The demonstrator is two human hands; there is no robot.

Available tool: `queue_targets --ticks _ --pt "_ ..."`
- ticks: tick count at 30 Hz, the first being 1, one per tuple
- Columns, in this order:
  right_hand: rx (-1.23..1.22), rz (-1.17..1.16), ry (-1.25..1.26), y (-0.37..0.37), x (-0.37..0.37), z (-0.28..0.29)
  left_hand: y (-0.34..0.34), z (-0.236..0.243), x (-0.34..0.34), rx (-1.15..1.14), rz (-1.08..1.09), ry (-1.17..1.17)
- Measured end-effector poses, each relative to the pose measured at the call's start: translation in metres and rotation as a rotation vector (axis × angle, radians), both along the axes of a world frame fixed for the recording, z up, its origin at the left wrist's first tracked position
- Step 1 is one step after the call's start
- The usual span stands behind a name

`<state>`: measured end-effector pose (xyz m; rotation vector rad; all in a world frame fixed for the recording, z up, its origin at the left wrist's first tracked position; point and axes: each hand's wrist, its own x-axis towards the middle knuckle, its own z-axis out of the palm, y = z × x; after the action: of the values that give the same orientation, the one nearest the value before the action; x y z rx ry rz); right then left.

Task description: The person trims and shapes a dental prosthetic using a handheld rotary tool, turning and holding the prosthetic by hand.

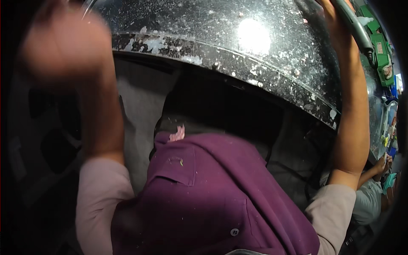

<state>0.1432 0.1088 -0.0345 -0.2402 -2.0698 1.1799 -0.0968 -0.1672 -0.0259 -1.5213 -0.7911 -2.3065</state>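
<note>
My left hand (68, 44) is raised at the upper left, over the near edge of the dark worktable (178, 19). Motion smears its fingers, so what they hold, if anything, cannot be made out. A thin pale metallic-looking item (88, 7) shows beside it at the top edge. At the upper right, my right hand (333, 10) is partly cut off by the picture's top. It grips a slim grey handheld tool (353, 26) whose ribbed cord end points down beside my forearm. The tool's working end is out of view.
Pale specks and chipped paint mark the worktable's rim. Green trays (381, 53) and a clear bin (377, 127) line the right side. A co-worker (367, 197) sits at the lower right. A pink scrap (177, 133) lies on my purple apron (221, 187).
</note>
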Motion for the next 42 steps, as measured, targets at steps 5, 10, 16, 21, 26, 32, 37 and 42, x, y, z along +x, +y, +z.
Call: queue_targets --ticks 5,10,16,21,26,32,37,42 --pt "0.174 -0.087 0.046 -0.012 -0.003 -0.006 -0.166 -0.144 0.102 -1.449 0.395 -0.132" --pt "0.361 -0.251 -0.05 -0.008 0.011 0.009 -0.168 -0.115 0.141 -1.859 -0.008 0.037" --pt "0.468 -0.303 -0.059 -0.006 0.011 0.021 -0.14 -0.073 0.116 -1.453 -0.064 -0.635" --pt "0.223 -0.312 -0.018 -0.022 0.008 0.02 -0.001 0.028 0.094 -0.827 -0.019 -0.21" --pt "0.014 -0.185 0.321 -0.008 0.013 0.017 0.144 0.031 0.074 -0.997 -0.278 -0.075" --pt "-0.128 -0.189 0.425 -0.01 0.015 0.021 0.179 0.006 0.082 -0.902 -0.309 -0.191" --pt "0.001 -0.185 0.291 -0.021 0.015 0.018 0.174 0.013 0.083 -0.859 -0.336 -0.193" --pt "-0.057 -0.167 0.275 -0.03 0.005 0.016 0.168 0.017 0.088 -0.815 -0.273 -0.128"
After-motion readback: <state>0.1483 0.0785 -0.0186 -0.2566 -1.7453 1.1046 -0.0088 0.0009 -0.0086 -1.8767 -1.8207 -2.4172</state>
